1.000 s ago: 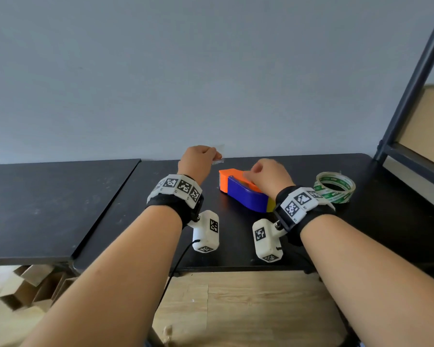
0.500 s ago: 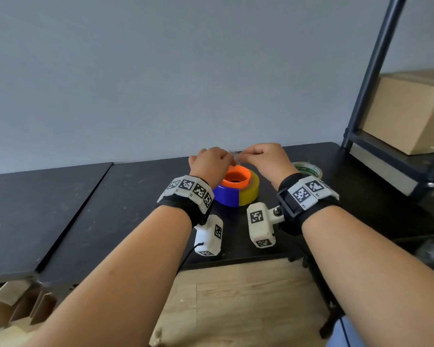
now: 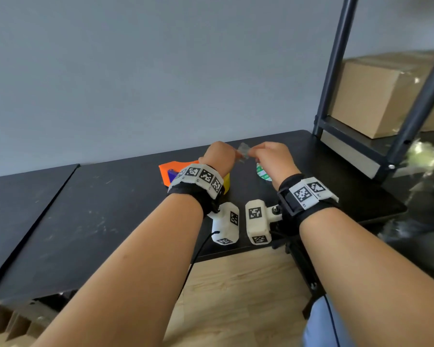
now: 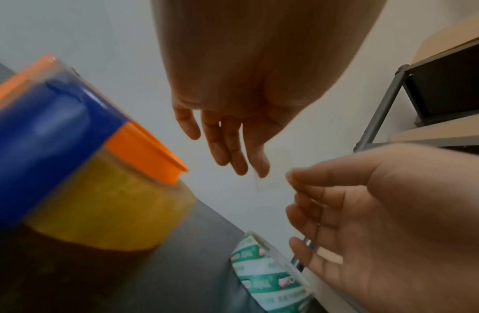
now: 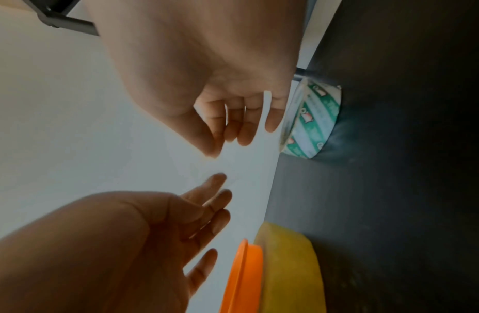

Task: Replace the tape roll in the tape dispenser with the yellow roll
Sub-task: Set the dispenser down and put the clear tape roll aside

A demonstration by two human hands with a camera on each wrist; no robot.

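Observation:
The tape dispenser (image 3: pixel 172 169), orange and blue, lies on the black table (image 3: pixel 105 211) with the yellow roll (image 3: pixel 226 182) on its orange hub; my left wrist hides much of it. In the left wrist view the yellow roll (image 4: pixel 112 201) sits under the orange rim. Both hands hover above the table, to the right of the dispenser. My right hand (image 3: pixel 255 154) pinches a short piece of clear tape (image 3: pixel 244 150) between thumb and fingers. My left hand (image 3: pixel 233 153) has straight fingers, and one fingertip (image 4: pixel 259 172) touches the clear tape piece (image 4: pixel 272 175).
A green-and-white tape roll (image 3: pixel 262 172) lies flat on the table under my right hand. A black metal shelf frame (image 3: pixel 336 71) with a cardboard box (image 3: pixel 386 96) stands at the right. A second black table (image 3: pixel 15 209) adjoins on the left.
My right hand has left the dispenser and risen to meet the left. Both hands have shifted right of the dispenser, and the clear tape piece now hangs free between them.

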